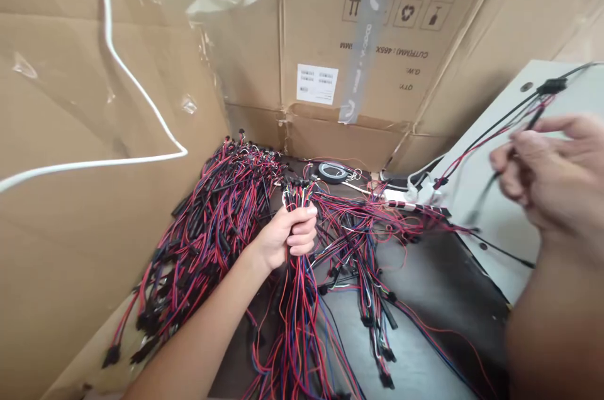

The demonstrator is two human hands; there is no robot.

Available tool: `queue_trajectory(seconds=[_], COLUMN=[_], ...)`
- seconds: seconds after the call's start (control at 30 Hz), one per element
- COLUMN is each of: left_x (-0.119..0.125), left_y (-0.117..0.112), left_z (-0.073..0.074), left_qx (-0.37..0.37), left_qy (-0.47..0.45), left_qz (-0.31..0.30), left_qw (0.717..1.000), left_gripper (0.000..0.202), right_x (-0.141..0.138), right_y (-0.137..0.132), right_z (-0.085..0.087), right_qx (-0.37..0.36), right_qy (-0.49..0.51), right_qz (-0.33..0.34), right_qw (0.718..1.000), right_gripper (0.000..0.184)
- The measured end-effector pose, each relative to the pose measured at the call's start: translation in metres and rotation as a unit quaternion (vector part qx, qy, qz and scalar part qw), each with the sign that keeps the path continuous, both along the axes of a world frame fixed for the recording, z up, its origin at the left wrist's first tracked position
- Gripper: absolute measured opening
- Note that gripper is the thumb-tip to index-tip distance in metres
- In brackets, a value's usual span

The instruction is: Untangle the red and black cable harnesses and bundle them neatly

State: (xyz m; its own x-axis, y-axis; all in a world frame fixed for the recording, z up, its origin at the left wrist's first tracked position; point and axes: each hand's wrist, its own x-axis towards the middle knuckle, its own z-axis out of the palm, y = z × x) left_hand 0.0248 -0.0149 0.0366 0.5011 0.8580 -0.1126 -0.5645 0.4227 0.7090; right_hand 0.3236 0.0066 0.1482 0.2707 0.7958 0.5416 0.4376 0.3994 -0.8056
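My left hand [292,233] is closed in a fist around a thick bundle of wires [302,318], mostly red, blue and black. The bundle's black connector ends stick up above the fist, and its long tails hang down toward me. At the right, my right hand [552,167] is raised and pinches a thin black cable [535,117] between thumb and fingers; the cable's lower end is blurred. Just above those fingers, a black connector [552,87] with red and black wires hangs in front of a pale grey panel [509,111].
A large heap of wire harnesses [221,199] lies left of my fist. More loose harnesses [370,261] spread across the dark surface. Behind are a black tape roll [333,172] and a white power strip [401,197]. Cardboard [255,41] walls the back and left; a white cable [136,85] crosses the left side.
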Motion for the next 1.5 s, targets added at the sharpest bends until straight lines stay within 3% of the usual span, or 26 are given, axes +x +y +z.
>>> queue_trajectory(seconds=[0.1, 0.2, 0.27, 0.4, 0.47, 0.57, 0.67, 0.77, 0.87, 0.97, 1.03, 1.07, 1.17, 1.27, 1.3, 1.33, 1.37, 1.4, 1.5], left_x=[-0.001, -0.001, 0.001, 0.012, 0.019, 0.029, 0.035, 0.037, 0.034, 0.026, 0.019, 0.015, 0.006, -0.001, -0.003, -0.004, -0.004, -0.005, -0.003], left_y=[0.002, 0.003, 0.003, -0.002, -0.005, -0.008, -0.008, -0.006, -0.003, 0.003, 0.007, 0.008, 0.014, 0.017, 0.017, 0.018, 0.018, 0.018, 0.017], left_z=[-0.001, -0.002, -0.003, -0.005, -0.008, -0.011, -0.012, -0.01, -0.004, 0.001, 0.003, 0.004, 0.006, 0.007, 0.008, 0.008, 0.007, 0.007, 0.003], left_qx=[-0.002, -0.005, -0.002, 0.013, 0.018, 0.016, -0.001, -0.02, -0.039, -0.061, -0.068, -0.071, -0.096, -0.115, -0.113, -0.108, -0.106, -0.105, -0.115], left_qy=[0.002, 0.005, 0.01, 0.023, 0.036, 0.079, 0.11, 0.117, 0.118, 0.108, 0.082, 0.065, 0.036, 0.018, 0.005, -0.007, -0.013, -0.013, -0.001], left_qz=[0.003, 0.003, 0.011, 0.051, 0.078, 0.134, 0.174, 0.189, 0.211, 0.259, 0.278, 0.284, 0.315, 0.308, 0.295, 0.283, 0.272, 0.264, 0.242], left_qw=[1.0, 1.0, 1.0, 0.998, 0.996, 0.988, 0.979, 0.975, 0.969, 0.958, 0.955, 0.954, 0.943, 0.944, 0.949, 0.953, 0.956, 0.959, 0.963], left_gripper=[0.038, 0.038, 0.037, 0.036, 0.044, 0.049, 0.043, 0.039, 0.029, 0.02, 0.022, 0.023, 0.026, 0.028, 0.028, 0.028, 0.027, 0.026, 0.025], right_x=[-0.014, -0.025, -0.037, -0.085, -0.114, -0.145, -0.152, -0.147, -0.142, -0.141, -0.142, -0.142, -0.129, -0.091, -0.074, -0.057, -0.042, -0.029, -0.009], right_y=[0.0, 0.002, 0.005, -0.002, -0.011, -0.023, -0.026, -0.02, -0.012, -0.012, -0.019, -0.025, -0.039, -0.032, -0.025, -0.017, -0.01, -0.004, 0.0], right_z=[-0.003, -0.008, -0.016, -0.046, -0.065, -0.091, -0.108, -0.114, -0.11, -0.103, -0.098, -0.094, -0.074, -0.052, -0.05, -0.051, -0.057, -0.067, -0.113], right_qx=[-0.007, -0.027, -0.109, -0.259, -0.29, -0.28, -0.252, -0.231, -0.265, -0.331, -0.38, -0.39, -0.301, -0.188, -0.189, -0.207, -0.234, -0.261, -0.276], right_qy=[0.068, 0.124, 0.126, 0.095, 0.059, -0.012, -0.059, -0.049, 0.078, 0.187, 0.129, 0.052, -0.272, -0.473, -0.504, -0.53, -0.554, -0.574, -0.571], right_qz=[0.019, 0.132, 0.252, 0.441, 0.468, 0.419, 0.375, 0.391, 0.464, 0.526, 0.565, 0.576, 0.556, 0.512, 0.448, 0.327, 0.219, 0.137, 0.024], right_qw=[0.997, 0.983, 0.953, 0.854, 0.833, 0.864, 0.89, 0.889, 0.842, 0.761, 0.721, 0.716, 0.725, 0.691, 0.714, 0.755, 0.769, 0.764, 0.773], right_gripper=[0.031, 0.015, 0.019, 0.027, 0.022, 0.015, 0.011, 0.012, 0.014, 0.022, 0.022, 0.019, 0.015, 0.028, 0.028, 0.025, 0.02, 0.017, 0.013])
